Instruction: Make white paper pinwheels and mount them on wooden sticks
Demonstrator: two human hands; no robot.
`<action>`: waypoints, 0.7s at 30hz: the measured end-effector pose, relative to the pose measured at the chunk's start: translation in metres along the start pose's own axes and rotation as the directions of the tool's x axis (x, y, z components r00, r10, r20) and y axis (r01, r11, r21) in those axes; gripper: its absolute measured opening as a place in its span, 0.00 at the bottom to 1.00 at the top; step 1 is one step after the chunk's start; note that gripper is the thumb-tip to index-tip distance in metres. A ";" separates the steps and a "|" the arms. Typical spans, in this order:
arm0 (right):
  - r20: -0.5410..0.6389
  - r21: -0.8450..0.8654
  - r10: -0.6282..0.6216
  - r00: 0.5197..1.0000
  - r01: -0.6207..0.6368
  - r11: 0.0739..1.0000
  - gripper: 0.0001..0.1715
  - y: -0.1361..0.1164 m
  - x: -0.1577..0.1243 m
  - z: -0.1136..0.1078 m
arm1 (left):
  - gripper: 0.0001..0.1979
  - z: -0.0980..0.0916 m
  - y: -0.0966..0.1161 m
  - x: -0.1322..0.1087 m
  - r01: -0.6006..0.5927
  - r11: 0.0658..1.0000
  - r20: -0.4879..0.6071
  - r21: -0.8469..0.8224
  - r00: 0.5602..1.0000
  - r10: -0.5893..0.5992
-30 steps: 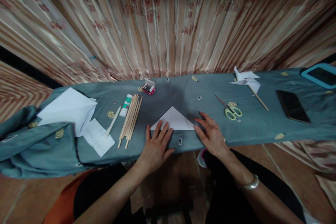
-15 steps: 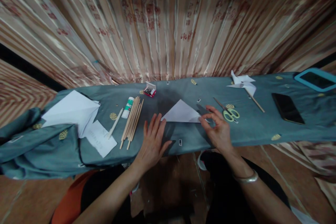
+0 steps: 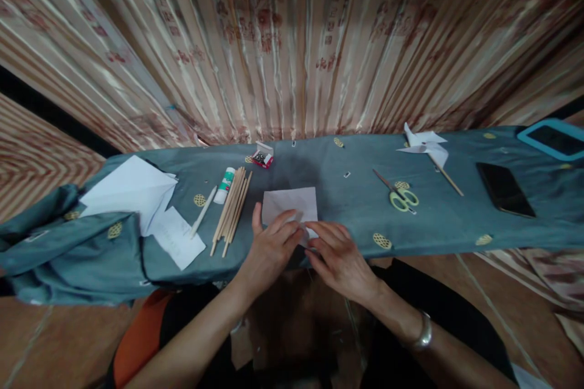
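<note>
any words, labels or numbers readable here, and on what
Nothing legible.
Curtain: red printed marks, too blurred.
Glue stick: green label, too small.
Paper slip: faint writing, unreadable.
Red box: no readable print.
White sheet: no print visible.

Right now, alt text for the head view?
The person's left hand and right hand rest on a white paper on a teal-clothed table. Wooden sticks and glue stick lie left; scissors, pinwheel and phone right.

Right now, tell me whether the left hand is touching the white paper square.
Touching. The head view shows the left hand with its fingers lying across the near edge of the white paper square, no gap visible.
</note>
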State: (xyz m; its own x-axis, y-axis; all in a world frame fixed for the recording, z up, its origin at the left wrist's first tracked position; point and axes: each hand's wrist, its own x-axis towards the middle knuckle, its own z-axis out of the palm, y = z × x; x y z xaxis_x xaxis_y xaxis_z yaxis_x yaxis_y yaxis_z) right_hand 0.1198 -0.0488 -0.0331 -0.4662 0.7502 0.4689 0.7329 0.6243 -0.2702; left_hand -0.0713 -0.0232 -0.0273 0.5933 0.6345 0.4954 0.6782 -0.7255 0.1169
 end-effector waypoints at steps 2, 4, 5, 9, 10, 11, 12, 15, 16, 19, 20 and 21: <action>0.053 -0.003 0.003 0.999 -0.003 1.000 0.15 0.007 0.000 0.000 | 0.09 -0.001 -0.006 0.000 0.021 1.000 -0.026 -0.022 0.999 -0.021; 0.091 -0.056 0.004 0.996 0.001 0.998 0.24 0.016 0.001 0.000 | 0.08 -0.001 -0.011 -0.001 0.028 0.999 -0.040 -0.043 0.999 -0.029; 0.101 -0.093 0.002 0.995 0.007 0.996 0.27 0.020 0.002 0.001 | 0.08 -0.001 -0.013 -0.002 0.026 0.998 -0.039 -0.057 0.999 -0.028; 0.083 -0.199 -0.052 0.995 0.067 0.978 0.28 0.033 0.007 0.007 | 0.07 -0.004 -0.014 -0.005 -0.003 0.992 -0.056 -0.124 0.998 -0.004; 0.064 -0.205 -0.075 0.995 0.087 0.975 0.25 0.034 0.008 0.007 | 0.08 -0.006 -0.015 -0.006 -0.012 0.991 -0.064 -0.134 0.998 0.003; 0.045 -0.207 -0.096 0.994 0.104 0.973 0.21 0.036 0.008 0.008 | 0.08 -0.007 -0.015 -0.006 -0.016 0.991 -0.068 -0.136 0.998 0.007; 0.028 -0.210 -0.112 0.993 0.116 0.971 0.19 0.037 0.007 0.008 | 0.08 -0.009 -0.015 -0.007 -0.019 0.991 -0.070 -0.134 0.997 0.009; 0.015 -0.227 -0.143 0.990 0.142 0.963 0.15 0.039 0.000 0.004 | 0.08 -0.010 -0.017 -0.014 -0.023 0.993 -0.067 -0.118 0.998 0.015; 0.024 -0.226 -0.150 0.988 0.151 0.962 0.15 0.039 -0.003 0.003 | 0.08 -0.009 -0.018 -0.017 -0.024 0.993 -0.059 -0.117 0.998 0.017; 0.066 -0.157 -0.154 0.986 0.163 0.974 0.15 0.037 -0.012 0.002 | 0.09 -0.003 -0.019 -0.030 -0.025 0.990 -0.004 -0.139 1.000 0.025; 0.077 -0.117 -0.147 0.986 0.155 0.981 0.15 0.036 -0.014 0.002 | 0.09 -0.001 -0.019 -0.035 -0.024 0.988 0.016 -0.153 1.000 0.027; 0.084 -0.072 -0.135 0.987 0.141 0.987 0.15 0.036 -0.015 0.002 | 0.09 0.001 -0.020 -0.039 -0.019 0.985 0.033 -0.170 0.999 0.025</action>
State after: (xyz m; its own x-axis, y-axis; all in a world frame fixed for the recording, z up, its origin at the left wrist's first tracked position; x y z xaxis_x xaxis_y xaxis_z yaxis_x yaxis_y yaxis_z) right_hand 0.1521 -0.0376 -0.0512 -0.6009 0.6746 0.4286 0.6936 0.7067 -0.1399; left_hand -0.1074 -0.0334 -0.0498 0.6243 0.6244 0.4695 0.5830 -0.7724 0.2520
